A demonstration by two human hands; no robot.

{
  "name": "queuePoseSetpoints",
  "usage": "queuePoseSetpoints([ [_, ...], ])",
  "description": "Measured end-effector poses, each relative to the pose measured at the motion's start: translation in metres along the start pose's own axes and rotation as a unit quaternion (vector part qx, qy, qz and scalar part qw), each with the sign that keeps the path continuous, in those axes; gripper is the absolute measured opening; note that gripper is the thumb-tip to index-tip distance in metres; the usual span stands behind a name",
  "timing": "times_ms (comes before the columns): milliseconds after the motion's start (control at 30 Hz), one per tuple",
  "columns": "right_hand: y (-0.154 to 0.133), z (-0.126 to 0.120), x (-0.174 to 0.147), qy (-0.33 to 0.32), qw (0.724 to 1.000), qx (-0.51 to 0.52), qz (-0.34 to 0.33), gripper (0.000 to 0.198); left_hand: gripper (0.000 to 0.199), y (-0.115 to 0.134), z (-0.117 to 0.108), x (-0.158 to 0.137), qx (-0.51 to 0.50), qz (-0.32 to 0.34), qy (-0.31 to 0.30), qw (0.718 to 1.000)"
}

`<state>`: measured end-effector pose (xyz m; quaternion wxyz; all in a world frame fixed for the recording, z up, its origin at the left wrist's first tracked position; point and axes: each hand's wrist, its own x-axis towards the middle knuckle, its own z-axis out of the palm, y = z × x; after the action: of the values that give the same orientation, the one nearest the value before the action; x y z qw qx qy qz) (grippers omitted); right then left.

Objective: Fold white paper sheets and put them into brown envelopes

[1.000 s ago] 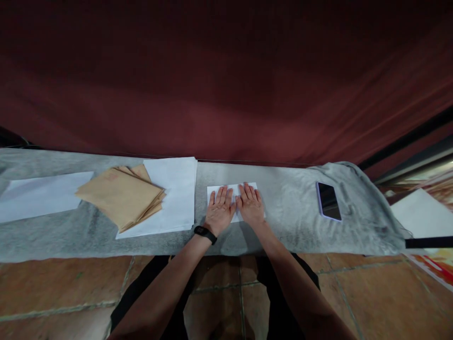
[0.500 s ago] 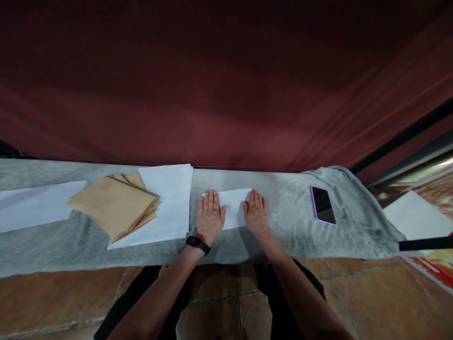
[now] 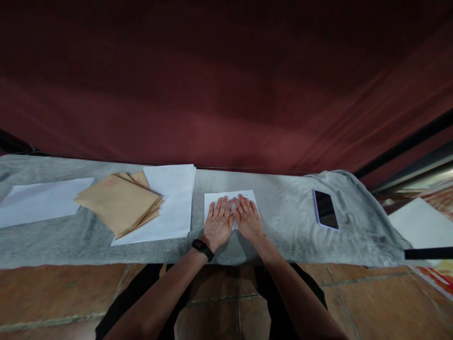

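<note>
A small folded-looking sheet of white paper (image 3: 209, 198) lies on the grey cloth in front of me. My left hand (image 3: 217, 224) rests flat on its left part, palm down with the fingers spread. On the right part my right hand (image 3: 247, 219) also lies flat, fingers apart. The two thumbs come close together or touch near the sheet's middle. Both palms hide much of the paper, whose top edge shows beyond my fingertips. A black band (image 3: 203, 249) circles my left wrist.
Left of my hands, brown envelopes (image 3: 118, 203) overlap a stack of white sheets (image 3: 175, 198). Another white sheet (image 3: 42, 203) lies farther left. A phone (image 3: 326, 210) sits at right on the grey cloth (image 3: 286, 217). A dark red fabric wall (image 3: 226, 104) rises behind.
Both hands have slid inward from the sheet's side edges to its middle, staying flat. The sheet's upper corners now show. The view has shifted slightly.
</note>
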<state>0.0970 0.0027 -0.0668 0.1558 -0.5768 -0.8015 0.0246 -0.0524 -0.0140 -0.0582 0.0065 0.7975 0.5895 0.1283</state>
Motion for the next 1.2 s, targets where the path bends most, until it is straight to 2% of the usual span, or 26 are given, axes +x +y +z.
queuePoseSetpoints([
  [300, 0.013, -0.004, -0.009, 0.020, 0.999, -0.034, 0.002, 0.053, 0.055, -0.002, -0.003, -0.004, 0.001, 0.000, -0.008, 1.000],
  [533, 0.031, -0.001, -0.016, 0.054, 0.997, -0.051, 0.030, 0.056, 0.061, -0.008, -0.011, -0.007, 0.013, -0.007, -0.043, 0.999],
  [833, 0.041, -0.010, -0.021, 0.024, 0.995, -0.063, 0.071, 0.056, 0.067, -0.024, -0.011, -0.016, 0.002, -0.027, -0.003, 1.000],
  [1067, 0.040, -0.019, -0.020, 0.040, 0.991, -0.049, 0.119, 0.054, 0.064, -0.029, -0.015, -0.011, 0.010, -0.069, 0.036, 0.997],
  [1200, 0.020, -0.018, -0.015, 0.023, 0.998, 0.009, 0.055, 0.054, 0.059, -0.012, -0.011, -0.001, -0.004, -0.033, 0.034, 0.999],
])
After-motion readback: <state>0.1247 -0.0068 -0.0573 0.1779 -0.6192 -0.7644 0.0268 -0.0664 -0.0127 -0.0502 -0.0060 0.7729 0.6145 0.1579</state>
